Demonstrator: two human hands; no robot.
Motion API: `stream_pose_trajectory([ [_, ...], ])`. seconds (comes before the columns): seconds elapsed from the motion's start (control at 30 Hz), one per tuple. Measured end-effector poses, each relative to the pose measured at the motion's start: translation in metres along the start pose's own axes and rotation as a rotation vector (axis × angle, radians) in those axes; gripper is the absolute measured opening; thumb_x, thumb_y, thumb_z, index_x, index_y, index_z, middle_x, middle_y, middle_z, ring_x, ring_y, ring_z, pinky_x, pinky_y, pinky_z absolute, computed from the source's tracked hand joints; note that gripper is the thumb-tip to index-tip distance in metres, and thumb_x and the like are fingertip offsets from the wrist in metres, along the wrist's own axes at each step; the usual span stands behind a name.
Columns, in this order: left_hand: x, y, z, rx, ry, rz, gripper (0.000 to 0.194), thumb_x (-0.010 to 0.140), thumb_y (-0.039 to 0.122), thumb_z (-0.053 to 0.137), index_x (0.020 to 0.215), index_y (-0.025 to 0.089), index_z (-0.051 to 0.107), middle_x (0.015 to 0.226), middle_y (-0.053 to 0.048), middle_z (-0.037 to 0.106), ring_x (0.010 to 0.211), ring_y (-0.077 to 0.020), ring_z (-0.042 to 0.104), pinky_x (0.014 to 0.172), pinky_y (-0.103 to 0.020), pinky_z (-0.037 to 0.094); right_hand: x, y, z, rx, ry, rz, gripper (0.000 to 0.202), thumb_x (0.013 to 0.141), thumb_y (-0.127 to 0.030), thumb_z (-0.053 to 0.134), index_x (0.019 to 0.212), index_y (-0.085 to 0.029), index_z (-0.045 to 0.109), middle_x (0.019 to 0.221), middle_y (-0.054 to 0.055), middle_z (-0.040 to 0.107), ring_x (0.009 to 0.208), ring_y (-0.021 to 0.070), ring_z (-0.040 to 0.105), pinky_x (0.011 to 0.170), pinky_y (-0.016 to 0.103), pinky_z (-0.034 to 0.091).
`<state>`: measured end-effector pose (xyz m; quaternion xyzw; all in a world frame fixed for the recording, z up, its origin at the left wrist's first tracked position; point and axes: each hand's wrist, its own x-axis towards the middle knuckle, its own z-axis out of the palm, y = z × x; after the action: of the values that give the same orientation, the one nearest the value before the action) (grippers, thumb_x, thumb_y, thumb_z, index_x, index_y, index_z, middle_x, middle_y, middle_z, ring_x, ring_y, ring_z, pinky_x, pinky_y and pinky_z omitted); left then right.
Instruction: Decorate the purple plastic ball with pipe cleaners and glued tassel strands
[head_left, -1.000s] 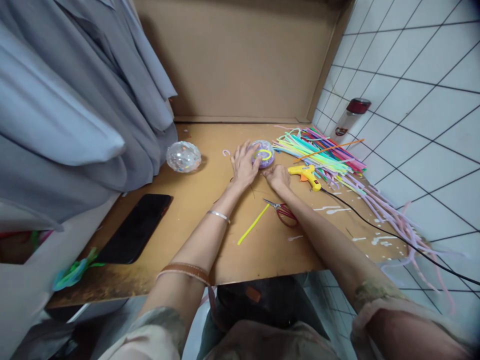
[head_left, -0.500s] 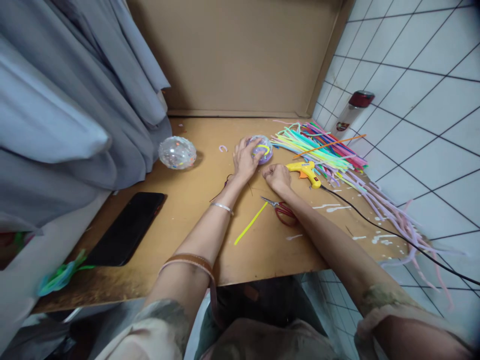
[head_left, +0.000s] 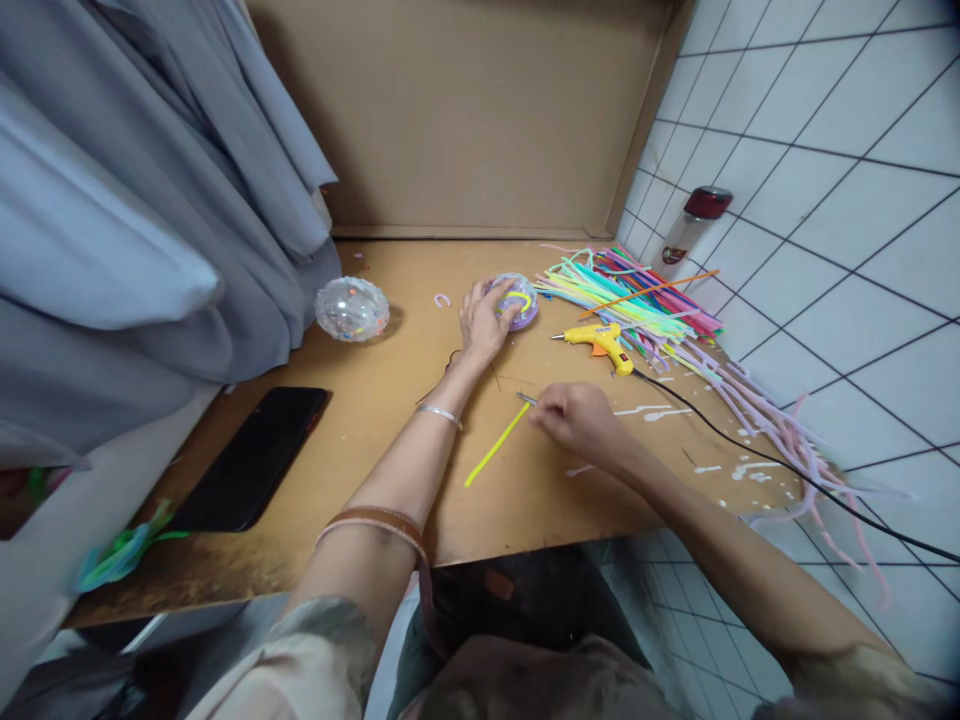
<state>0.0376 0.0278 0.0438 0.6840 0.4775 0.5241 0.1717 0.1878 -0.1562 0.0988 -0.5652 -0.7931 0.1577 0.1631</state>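
Note:
My left hand [head_left: 484, 318] grips a clear, purple-tinted ball [head_left: 530, 312] with a yellow U-shaped pipe cleaner piece [head_left: 517, 296] on it, its fingers curved over the left side. Closer to the front, my right hand [head_left: 576, 415] is closed over the scissors [head_left: 526, 398]. Only the blade tips show past the fingers; the handles are hidden under the hand. A straight yellow pipe cleaner [head_left: 495, 448] lies on the table, its upper end at the blades. The yellow glue gun [head_left: 600, 340] rests behind the right hand.
A second clear ball [head_left: 352, 309] and a small pale U-shaped piece [head_left: 442, 300] sit to the left. The phone [head_left: 259, 455] lies at front left. Many coloured pipe cleaners [head_left: 637, 300] are heaped at right, near a red-lidded bottle [head_left: 690, 228]. The glue gun's black cord [head_left: 712, 423] trails right.
My right hand has moved from beside the glue gun's nozzle toward me and now covers the scissors' handles. My left hand stays on the purple-tinted ball.

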Motion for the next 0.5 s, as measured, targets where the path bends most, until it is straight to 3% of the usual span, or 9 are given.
stream_pose_trajectory([
  [0.07, 0.001, 0.0, 0.0, -0.003, 0.005, -0.003, 0.041, 0.083, 0.04, 0.075, 0.122, 0.028, 0.073, 0.144, -0.013, 0.059, 0.138, -0.0356, 0.049, 0.119, -0.052, 0.036, -0.035, -0.009, -0.004, 0.12, -0.158, -0.25, 0.021, 0.084, -0.01, 0.063, 0.066, -0.017, 0.069, 0.071, 0.003, 0.07, 0.065, 0.013, 0.057, 0.063, 0.025, 0.036],
  [0.17, 0.002, -0.001, 0.0, 0.001, 0.005, 0.003, 0.041, 0.083, 0.039, 0.075, 0.122, 0.028, 0.073, 0.144, -0.013, 0.059, 0.138, -0.0354, 0.05, 0.119, -0.052, 0.036, -0.085, -0.025, -0.011, 0.385, -0.563, -0.542, 0.017, 0.086, -0.009, 0.065, 0.075, -0.02, 0.073, 0.075, 0.0, 0.073, 0.07, 0.0108, 0.063, 0.064, 0.022, 0.04],
  [0.23, 0.002, -0.001, 0.0, 0.005, 0.002, 0.007, 0.041, 0.082, 0.038, 0.076, 0.122, 0.027, 0.073, 0.143, -0.013, 0.06, 0.137, -0.0352, 0.051, 0.119, -0.052, 0.036, -0.103, -0.033, -0.016, 0.425, -0.669, -0.647, 0.015, 0.084, -0.012, 0.069, 0.071, -0.02, 0.072, 0.069, -0.002, 0.07, 0.065, 0.0106, 0.06, 0.059, 0.023, 0.037],
  [0.33, 0.002, -0.001, 0.0, -0.007, 0.005, 0.004, 0.041, 0.081, 0.04, 0.077, 0.12, 0.026, 0.074, 0.141, -0.013, 0.06, 0.135, -0.0345, 0.052, 0.119, -0.05, 0.036, -0.099, -0.034, -0.024, 0.453, -0.495, -0.562, 0.02, 0.09, -0.01, 0.062, 0.075, -0.018, 0.072, 0.073, 0.002, 0.071, 0.071, 0.0114, 0.062, 0.062, 0.024, 0.039],
  [0.4, 0.002, -0.001, 0.001, -0.02, 0.002, 0.003, 0.041, 0.081, 0.04, 0.077, 0.119, 0.026, 0.074, 0.142, -0.013, 0.06, 0.136, -0.0342, 0.052, 0.119, -0.05, 0.036, -0.079, -0.026, -0.028, 0.543, -0.336, -0.488, 0.022, 0.095, -0.016, 0.059, 0.076, -0.017, 0.071, 0.074, 0.003, 0.07, 0.07, 0.011, 0.062, 0.064, 0.023, 0.043],
  [0.5, 0.001, 0.001, 0.0, -0.04, -0.016, 0.015, 0.041, 0.081, 0.042, 0.076, 0.119, 0.025, 0.074, 0.143, -0.014, 0.059, 0.138, -0.034, 0.051, 0.12, -0.05, 0.035, -0.039, -0.006, -0.032, 0.603, -0.057, -0.365, 0.024, 0.091, -0.028, 0.065, 0.07, -0.018, 0.068, 0.071, 0.003, 0.067, 0.07, 0.0132, 0.061, 0.067, 0.026, 0.047],
])
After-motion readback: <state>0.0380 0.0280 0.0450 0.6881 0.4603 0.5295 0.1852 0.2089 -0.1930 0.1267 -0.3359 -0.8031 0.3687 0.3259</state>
